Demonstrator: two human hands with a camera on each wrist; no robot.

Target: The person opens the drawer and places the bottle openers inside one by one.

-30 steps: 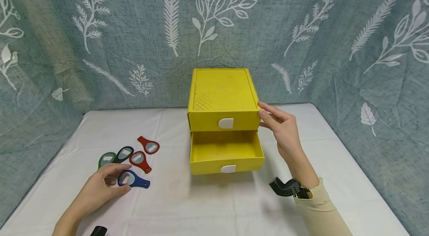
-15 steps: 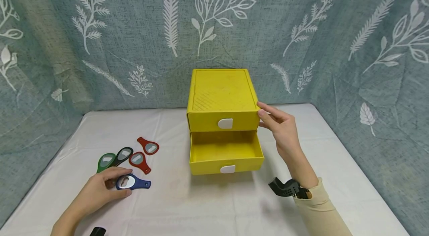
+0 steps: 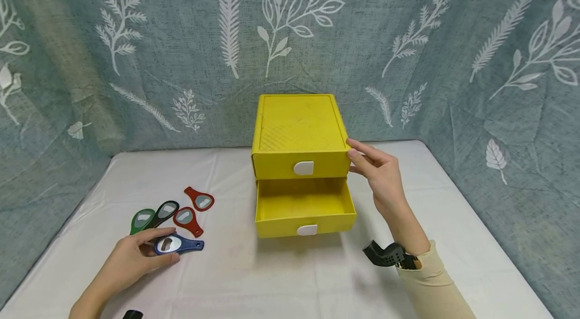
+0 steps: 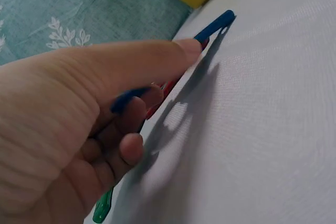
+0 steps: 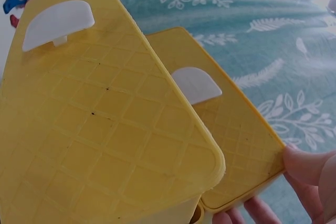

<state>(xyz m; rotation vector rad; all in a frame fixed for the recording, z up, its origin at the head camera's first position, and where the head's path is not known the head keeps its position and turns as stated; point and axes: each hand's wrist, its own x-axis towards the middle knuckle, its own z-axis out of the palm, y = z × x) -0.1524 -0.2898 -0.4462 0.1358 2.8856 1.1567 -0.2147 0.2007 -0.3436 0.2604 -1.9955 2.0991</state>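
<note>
Cabinet (image 3: 296, 123), yellow with two drawers, is the landmark on the white-covered bench (image 3: 254, 284). Its upper drawer (image 3: 274, 165) is pushed in and its lower drawer (image 3: 272, 227) is pulled out, so the inside faces the person; each has a white knob (image 3: 303, 168) on its front.

Left of the cabinet, nearer the person, the left hand (image 3: 124, 261) holds the blue opener (image 3: 192, 245). Thumb and finger pinch the ring on opposite sides, the gap between them no wider than the ring, which leaves the handle free and pointing towards the cabinet. The shadow in the left wrist view suggests the opener is tilted, with the ring raised; whether the handle's tip touches the bench I cannot tell.

At the cabinet's front right corner, the right hand (image 3: 382, 175) rests its fingertips along the edge, moderately spread, not wrapped round anything. That contact probably steadies the cabinet; how hard it presses cannot be seen.

Other openers lie flat, also left of the cabinet and beyond the blue one: a red opener (image 3: 199, 199) nearest the cabinet's back, another red opener (image 3: 188, 220), then a black opener (image 3: 164, 212) overlapping a green opener (image 3: 142, 218), farthest from the cabinet. Lying close together, they probably all suit the left hand's reach.
</note>
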